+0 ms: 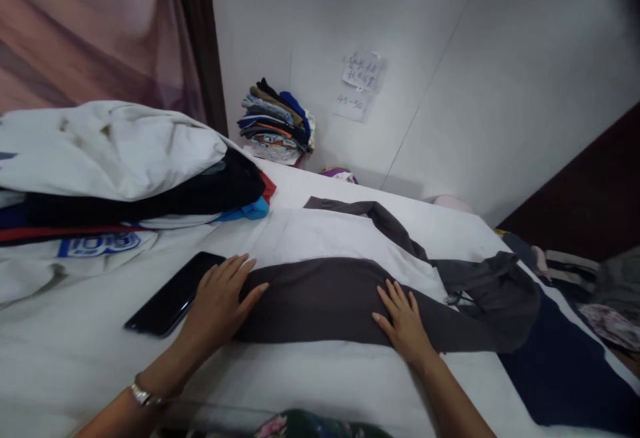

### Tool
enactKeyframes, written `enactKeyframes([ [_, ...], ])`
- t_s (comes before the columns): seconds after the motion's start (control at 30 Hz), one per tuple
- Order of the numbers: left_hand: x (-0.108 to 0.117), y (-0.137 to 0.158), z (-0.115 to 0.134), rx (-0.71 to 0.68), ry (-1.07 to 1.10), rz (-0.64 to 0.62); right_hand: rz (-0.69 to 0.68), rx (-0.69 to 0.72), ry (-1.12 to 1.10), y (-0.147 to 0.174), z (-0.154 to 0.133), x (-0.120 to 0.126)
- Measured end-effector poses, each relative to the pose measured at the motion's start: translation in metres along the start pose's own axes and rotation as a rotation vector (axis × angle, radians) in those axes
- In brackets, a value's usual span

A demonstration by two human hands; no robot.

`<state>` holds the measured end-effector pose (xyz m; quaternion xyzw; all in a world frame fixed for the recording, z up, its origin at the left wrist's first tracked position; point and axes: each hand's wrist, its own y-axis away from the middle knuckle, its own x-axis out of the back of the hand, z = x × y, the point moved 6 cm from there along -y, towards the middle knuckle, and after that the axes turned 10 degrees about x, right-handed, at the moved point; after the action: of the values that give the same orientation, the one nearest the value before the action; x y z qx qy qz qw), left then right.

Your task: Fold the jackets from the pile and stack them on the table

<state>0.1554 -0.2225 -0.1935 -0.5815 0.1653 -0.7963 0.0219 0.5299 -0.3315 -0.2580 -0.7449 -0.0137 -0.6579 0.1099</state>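
A dark grey and white hoodie lies on the white-covered table, its grey hood to the right. One grey sleeve stretches along the far side, while a broad grey section lies folded along the near side. My left hand rests flat at the hoodie's left end, fingers outstretched and thumb on the grey cloth. On the grey section farther right lies my right hand, palm down with fingers apart. Just left of my left hand is a black phone, partly covered by that hand.
A heap of clothes with a white garment on top fills the table's left side. Navy cloth lies under the hood at right. Beyond the far edge, folded clothes are stacked against the wall, which bears handwritten paper notes.
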Motion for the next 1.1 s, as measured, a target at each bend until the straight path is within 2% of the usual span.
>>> enactKeyframes([
  [0.1, -0.019, -0.004, 0.009, -0.082, -0.049, -0.104, -0.021, -0.039, -0.074, -0.001, -0.001, 0.003],
  [0.2, -0.042, -0.005, 0.006, -0.079, -0.070, -0.219, -0.028, -0.069, -0.219, -0.003, 0.004, 0.011],
  [0.27, -0.051, -0.007, 0.000, -0.059, -0.076, -0.246, 0.043, -0.084, -0.320, -0.011, 0.013, 0.024],
  [0.33, -0.054, -0.010, -0.003, -0.042, -0.064, -0.265, 0.170, -0.089, -0.371, -0.027, 0.029, 0.042],
  [0.43, -0.047, -0.026, 0.002, -0.053, -0.018, -0.253, 0.321, -0.080, -0.386, -0.068, 0.055, 0.067],
  [0.53, -0.038, -0.058, 0.019, -0.094, 0.003, -0.212, 0.362, -0.125, -0.361, -0.124, 0.080, 0.084],
  [0.63, -0.038, -0.106, 0.036, -0.135, -0.016, -0.181, 0.286, -0.162, -0.241, -0.184, 0.094, 0.090],
  [0.8, -0.069, -0.194, 0.050, -0.125, -0.129, -0.269, 0.127, -0.265, -0.084, -0.262, 0.111, 0.081],
  [0.87, -0.084, -0.219, 0.051, -0.116, -0.141, -0.319, 0.090, -0.300, -0.081, -0.281, 0.118, 0.074],
  [0.97, -0.101, -0.239, 0.049, -0.076, -0.151, -0.359, 0.048, -0.343, -0.093, -0.296, 0.127, 0.063],
  [1.1, -0.109, -0.249, 0.044, -0.055, -0.170, -0.342, 0.121, -0.363, -0.131, -0.297, 0.135, 0.067],
])
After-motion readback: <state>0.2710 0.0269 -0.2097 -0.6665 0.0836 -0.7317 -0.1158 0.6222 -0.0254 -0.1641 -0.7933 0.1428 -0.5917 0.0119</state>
